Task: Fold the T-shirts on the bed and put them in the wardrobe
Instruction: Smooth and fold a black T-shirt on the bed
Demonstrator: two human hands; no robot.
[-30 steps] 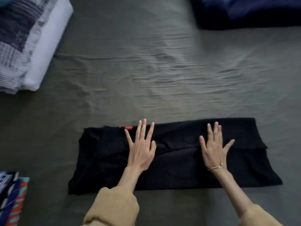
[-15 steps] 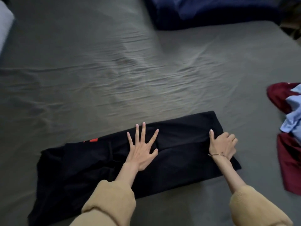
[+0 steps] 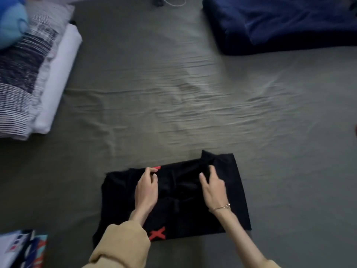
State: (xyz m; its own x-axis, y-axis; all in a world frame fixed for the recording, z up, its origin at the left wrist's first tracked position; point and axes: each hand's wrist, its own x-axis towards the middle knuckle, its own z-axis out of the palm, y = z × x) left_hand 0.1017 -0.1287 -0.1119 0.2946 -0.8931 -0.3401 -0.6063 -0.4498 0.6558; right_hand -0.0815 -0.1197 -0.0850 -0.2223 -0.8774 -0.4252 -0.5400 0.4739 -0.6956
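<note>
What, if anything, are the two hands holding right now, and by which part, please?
The left hand pinches the black T-shirt at its far folded edge, beside the red mark. The right hand rests on it; whether it has a grip cannot be told.

Black T-shirt (image 3: pixel 228 190) with red X print near its front edge, folded into a rough rectangle, lying flat on grey-green bed sheet (image 3: pixel 173 103), far edge rumpled.
</note>
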